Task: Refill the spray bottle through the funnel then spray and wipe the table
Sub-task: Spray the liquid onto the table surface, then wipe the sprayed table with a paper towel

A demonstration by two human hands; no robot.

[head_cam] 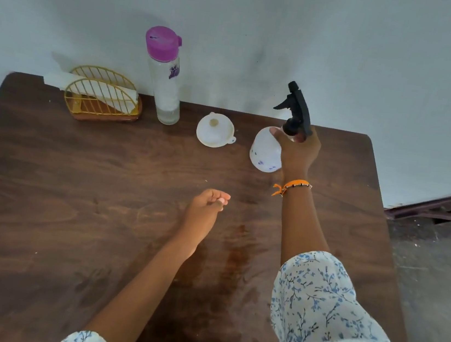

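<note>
The white spray bottle [265, 151] with a black trigger head [297, 108] stands at the back right of the dark wooden table [72, 193]. My right hand [299, 149] is closed around its neck. A white funnel [214, 130] lies wide end down just left of it, spout pointing up. Further left stands a tall clear water bottle [166, 88] with a purple cap, partly filled. My left hand [208, 206] hovers over the middle of the table, fingers loosely curled, holding nothing. Wet spots darken the wood in front of me.
A gold wire napkin holder [102, 97] with white napkins sits at the back left corner. The table stands against a pale wall. To the right, the table edge drops to a grey floor [435, 270].
</note>
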